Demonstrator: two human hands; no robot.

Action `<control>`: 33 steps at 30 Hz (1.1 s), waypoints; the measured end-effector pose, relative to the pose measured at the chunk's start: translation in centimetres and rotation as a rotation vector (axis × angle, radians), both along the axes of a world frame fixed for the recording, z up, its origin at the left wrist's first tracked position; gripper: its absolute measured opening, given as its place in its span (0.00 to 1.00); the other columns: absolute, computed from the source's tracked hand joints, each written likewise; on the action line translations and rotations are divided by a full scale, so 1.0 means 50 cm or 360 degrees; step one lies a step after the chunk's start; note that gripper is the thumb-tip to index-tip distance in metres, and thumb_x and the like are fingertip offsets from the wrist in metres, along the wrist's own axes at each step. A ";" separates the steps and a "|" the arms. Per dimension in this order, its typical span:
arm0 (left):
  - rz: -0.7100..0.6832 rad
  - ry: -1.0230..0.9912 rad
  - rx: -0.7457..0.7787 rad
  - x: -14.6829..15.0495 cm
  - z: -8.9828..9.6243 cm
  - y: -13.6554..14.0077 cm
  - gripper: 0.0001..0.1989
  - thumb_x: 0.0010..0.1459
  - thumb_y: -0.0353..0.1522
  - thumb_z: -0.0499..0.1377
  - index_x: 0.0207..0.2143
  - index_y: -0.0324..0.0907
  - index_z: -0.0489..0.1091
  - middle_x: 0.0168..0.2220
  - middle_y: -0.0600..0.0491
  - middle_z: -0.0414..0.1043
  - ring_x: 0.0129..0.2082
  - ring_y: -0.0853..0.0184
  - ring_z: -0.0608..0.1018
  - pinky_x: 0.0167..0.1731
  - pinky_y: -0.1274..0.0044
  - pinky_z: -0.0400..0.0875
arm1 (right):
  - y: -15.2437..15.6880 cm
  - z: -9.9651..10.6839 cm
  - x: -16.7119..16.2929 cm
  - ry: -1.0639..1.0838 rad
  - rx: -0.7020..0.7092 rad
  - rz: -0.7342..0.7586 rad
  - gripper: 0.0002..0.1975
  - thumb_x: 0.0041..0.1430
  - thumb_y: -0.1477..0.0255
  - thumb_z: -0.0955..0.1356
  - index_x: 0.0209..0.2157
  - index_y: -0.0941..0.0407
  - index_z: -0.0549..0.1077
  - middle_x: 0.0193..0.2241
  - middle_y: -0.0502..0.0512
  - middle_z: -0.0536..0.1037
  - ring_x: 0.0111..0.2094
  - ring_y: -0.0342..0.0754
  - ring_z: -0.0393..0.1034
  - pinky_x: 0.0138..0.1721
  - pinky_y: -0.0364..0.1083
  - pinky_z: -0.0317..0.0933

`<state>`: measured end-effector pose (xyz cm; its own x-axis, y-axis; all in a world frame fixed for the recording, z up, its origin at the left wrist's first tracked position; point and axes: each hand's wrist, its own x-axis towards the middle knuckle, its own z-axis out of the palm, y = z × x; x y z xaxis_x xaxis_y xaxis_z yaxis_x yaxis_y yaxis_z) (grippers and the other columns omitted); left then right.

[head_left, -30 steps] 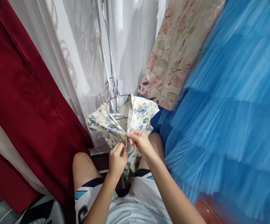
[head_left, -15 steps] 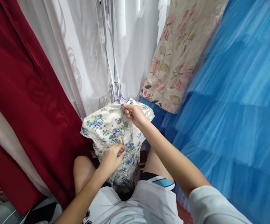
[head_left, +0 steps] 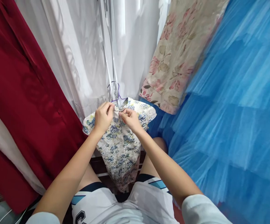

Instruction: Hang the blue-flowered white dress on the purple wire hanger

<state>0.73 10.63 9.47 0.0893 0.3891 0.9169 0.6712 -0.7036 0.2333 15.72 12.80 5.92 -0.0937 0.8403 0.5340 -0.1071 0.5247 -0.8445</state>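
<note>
A white dress with blue flowers [head_left: 118, 146] hangs from a purple wire hanger [head_left: 119, 93] in front of me. At the left side of its neckline, my left hand [head_left: 105, 115] is closed with the cloth pinched in its fingers. My right hand [head_left: 130, 118] pinches the edge of the neckline near the middle, just right of the left hand. What exactly lies between the right fingertips is too small to make out. The dress's lower end hangs between my knees.
A dark red cloth [head_left: 39, 93] hangs at the left. White curtains [head_left: 83, 46] and pale straps [head_left: 112, 56] are behind the dress. To the right hang a cream cloth with pink flowers [head_left: 169, 71] and a layered blue tulle skirt [head_left: 237, 124].
My left hand has risen from the dress's middle to its neckline. My right hand has moved slightly down there. The dress's upper part has shifted, and my left knee has moved.
</note>
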 end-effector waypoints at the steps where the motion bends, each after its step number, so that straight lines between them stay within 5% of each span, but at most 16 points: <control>1: 0.0037 -0.0113 0.0021 -0.015 0.002 0.005 0.11 0.66 0.35 0.51 0.35 0.40 0.70 0.32 0.52 0.72 0.35 0.67 0.73 0.38 0.78 0.64 | 0.000 -0.011 0.000 -0.0036 -0.0013 -0.0013 0.12 0.52 0.66 0.69 0.22 0.55 0.64 0.12 0.43 0.63 0.14 0.39 0.53 0.18 0.41 0.46; 5: 0.0233 -0.0557 -0.0022 -0.128 -0.018 0.038 0.12 0.65 0.36 0.52 0.35 0.39 0.70 0.32 0.52 0.72 0.35 0.67 0.73 0.38 0.78 0.64 | -0.022 -0.055 0.006 -0.0147 -0.0114 0.0048 0.13 0.52 0.66 0.68 0.19 0.55 0.63 0.12 0.44 0.63 0.15 0.39 0.52 0.19 0.41 0.46; 9: 0.0175 -0.1221 -0.0413 -0.214 -0.131 0.061 0.11 0.59 0.38 0.56 0.32 0.39 0.69 0.30 0.54 0.69 0.34 0.68 0.70 0.36 0.80 0.63 | -0.048 -0.102 0.006 -0.0147 -0.0181 0.0186 0.13 0.52 0.66 0.68 0.20 0.55 0.63 0.12 0.43 0.62 0.14 0.39 0.52 0.19 0.41 0.45; 13: 0.0046 -0.1438 -0.0681 -0.175 -0.288 0.050 0.14 0.58 0.41 0.51 0.27 0.40 0.63 0.24 0.56 0.63 0.25 0.70 0.67 0.26 0.80 0.62 | -0.056 -0.147 0.004 -0.0034 -0.0283 0.0139 0.12 0.51 0.66 0.68 0.19 0.54 0.63 0.11 0.43 0.62 0.14 0.39 0.53 0.19 0.41 0.45; 16: -0.0145 -0.1397 -0.0906 -0.110 -0.348 0.028 0.11 0.53 0.39 0.57 0.30 0.40 0.65 0.27 0.54 0.69 0.26 0.68 0.72 0.28 0.79 0.66 | -0.056 -0.172 0.023 0.0156 -0.0353 0.0009 0.12 0.51 0.66 0.68 0.19 0.55 0.64 0.11 0.43 0.62 0.14 0.40 0.52 0.18 0.41 0.44; 18: -0.0303 -0.1361 -0.0961 -0.075 -0.338 0.012 0.16 0.48 0.34 0.61 0.41 0.42 0.66 0.38 0.49 0.74 0.36 0.65 0.77 0.34 0.77 0.70 | -0.055 -0.183 0.048 0.0283 -0.0397 -0.0075 0.11 0.51 0.67 0.68 0.20 0.55 0.65 0.11 0.44 0.62 0.14 0.40 0.51 0.18 0.41 0.44; 21: -0.0727 -0.1346 -0.0810 -0.043 -0.263 -0.014 0.33 0.50 0.31 0.63 0.58 0.52 0.56 0.58 0.46 0.66 0.53 0.62 0.74 0.47 0.71 0.71 | -0.052 -0.196 0.091 0.0460 -0.0431 -0.0219 0.11 0.51 0.66 0.68 0.21 0.55 0.65 0.13 0.44 0.62 0.15 0.39 0.50 0.18 0.41 0.44; 24: -0.1152 -0.1313 -0.0842 -0.024 -0.182 -0.035 0.27 0.61 0.37 0.56 0.61 0.53 0.53 0.59 0.44 0.65 0.53 0.59 0.75 0.49 0.63 0.71 | -0.043 -0.212 0.128 0.0580 -0.0405 -0.0387 0.13 0.51 0.64 0.68 0.20 0.54 0.64 0.15 0.45 0.62 0.16 0.40 0.51 0.18 0.42 0.45; 27: -0.1180 -0.1335 -0.0946 -0.013 -0.143 -0.039 0.21 0.64 0.43 0.52 0.57 0.44 0.62 0.54 0.41 0.71 0.48 0.57 0.78 0.48 0.61 0.72 | -0.028 -0.227 0.155 0.0633 -0.0380 -0.0511 0.15 0.51 0.62 0.69 0.21 0.54 0.62 0.17 0.46 0.62 0.17 0.40 0.53 0.17 0.42 0.48; 33: -0.1122 -0.1356 -0.1078 -0.041 -0.141 -0.033 0.24 0.64 0.48 0.49 0.52 0.41 0.66 0.56 0.39 0.69 0.52 0.55 0.75 0.51 0.59 0.70 | 0.011 -0.215 0.196 0.0583 -0.0466 -0.0602 0.15 0.47 0.64 0.69 0.18 0.53 0.61 0.14 0.47 0.62 0.16 0.40 0.52 0.16 0.43 0.47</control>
